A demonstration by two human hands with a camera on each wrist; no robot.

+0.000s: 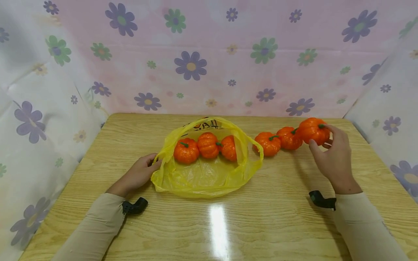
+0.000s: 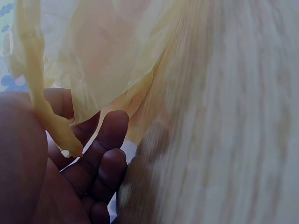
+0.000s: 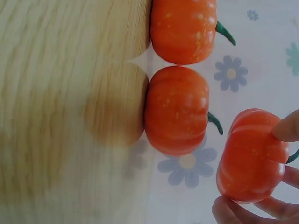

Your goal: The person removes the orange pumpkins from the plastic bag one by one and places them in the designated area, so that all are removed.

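My right hand grips a small orange pumpkin with a green stem; the right wrist view shows it held off the wooden table between thumb and fingers. On the table beside it sit two more pumpkins, one nearer and one further left. A yellow plastic bag lies with its mouth wide, three pumpkins in a row inside. At the bag's left edge, my left hand holds the thin plastic, a twisted strip of it passing between thumb and fingers.
The wooden table reflects a bright light near its front. A flowered curtain hangs behind and at both sides. One bag handle loops out toward the pumpkins on the right. Black wrist devices sit on both sleeves.
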